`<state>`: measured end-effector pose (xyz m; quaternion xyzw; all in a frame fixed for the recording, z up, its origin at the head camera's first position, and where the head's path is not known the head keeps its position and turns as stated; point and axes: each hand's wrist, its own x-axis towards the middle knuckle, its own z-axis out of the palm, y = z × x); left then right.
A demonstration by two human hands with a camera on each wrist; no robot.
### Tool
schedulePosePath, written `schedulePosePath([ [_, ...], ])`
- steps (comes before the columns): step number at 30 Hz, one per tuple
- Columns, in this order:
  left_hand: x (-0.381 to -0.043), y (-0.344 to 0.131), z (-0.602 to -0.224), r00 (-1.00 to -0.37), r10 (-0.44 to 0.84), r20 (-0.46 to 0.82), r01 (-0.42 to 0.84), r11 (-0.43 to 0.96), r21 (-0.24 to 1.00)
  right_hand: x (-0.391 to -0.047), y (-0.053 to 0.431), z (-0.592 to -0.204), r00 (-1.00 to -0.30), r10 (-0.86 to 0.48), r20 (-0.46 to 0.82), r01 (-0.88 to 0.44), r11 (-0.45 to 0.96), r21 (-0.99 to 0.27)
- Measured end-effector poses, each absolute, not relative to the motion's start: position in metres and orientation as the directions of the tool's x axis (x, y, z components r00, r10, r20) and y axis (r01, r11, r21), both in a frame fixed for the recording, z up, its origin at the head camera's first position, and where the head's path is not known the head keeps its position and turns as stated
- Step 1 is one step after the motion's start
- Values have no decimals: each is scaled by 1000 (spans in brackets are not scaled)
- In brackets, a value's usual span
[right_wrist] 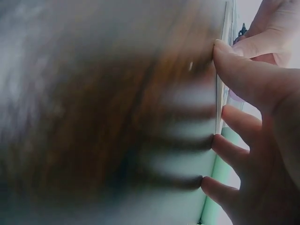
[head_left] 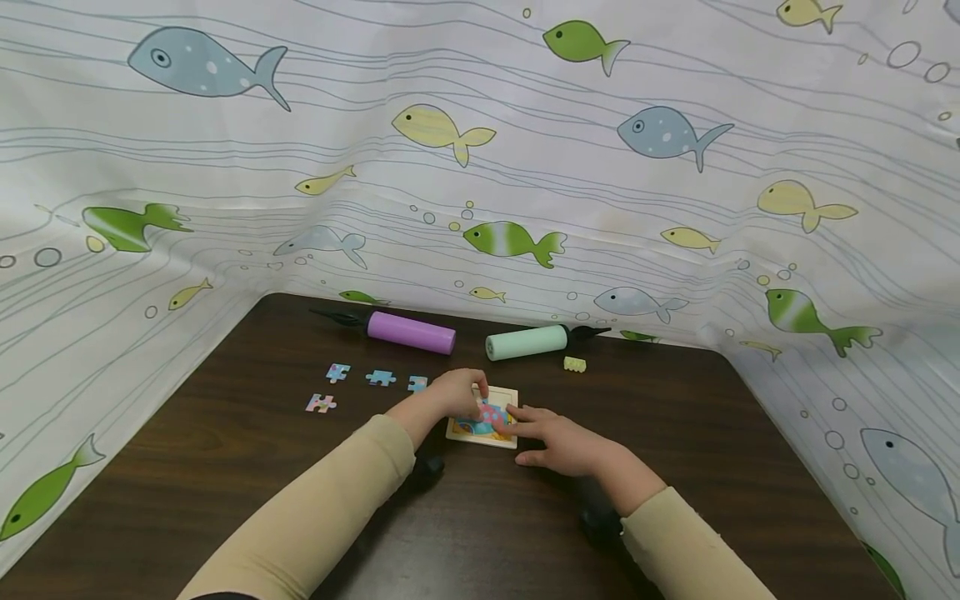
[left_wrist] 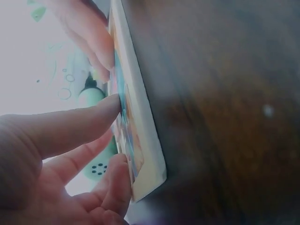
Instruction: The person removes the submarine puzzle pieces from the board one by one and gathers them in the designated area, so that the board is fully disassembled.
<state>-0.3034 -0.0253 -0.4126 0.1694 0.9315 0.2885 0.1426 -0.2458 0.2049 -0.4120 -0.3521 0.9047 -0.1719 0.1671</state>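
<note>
A small square wooden jigsaw board (head_left: 492, 442) with a pale frame lies on the table, its picture pink, blue and yellow. My left hand (head_left: 453, 394) is over its left side, thumb and fingers curled down onto a puzzle piece within the frame. In the left wrist view the thumb (left_wrist: 108, 107) and fingertips meet the picture surface, partly hiding it. My right hand (head_left: 561, 440) lies at the board's right side with fingers spread and extended. Its index finger reaches onto the picture, and its thumb (right_wrist: 234, 61) is by the near edge.
Several loose puzzle pieces lie to the left, among them a blue one (head_left: 381, 378) and a pink one (head_left: 321, 404). Behind the board are a purple hand pump (head_left: 411, 332) and a mint green hand pump (head_left: 527, 342). A small yellow block (head_left: 575, 364) sits beside the green one. Fish-patterned cloth (head_left: 525, 183) borders the dark table (head_left: 480, 533).
</note>
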Motion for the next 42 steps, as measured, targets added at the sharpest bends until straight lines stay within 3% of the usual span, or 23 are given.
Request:
schedulePosePath([
  [13,-297,-24,-409,-899,413,-144,202,685,700,-244,204,-410,-707,-676,-205,-554,711,-432],
  [25,-304,-38,-405,-920,392,-17,243,603,760,-244,205,-412,-707,-678,-202,-554,708,-438],
  [33,-305,-84,-394,-944,330,27,234,607,760,-245,203,-412,-717,-664,-209,-543,722,-429],
  [42,-296,-161,-390,-952,304,-25,189,653,733,-244,202,-411,-722,-659,-209,-540,726,-425],
])
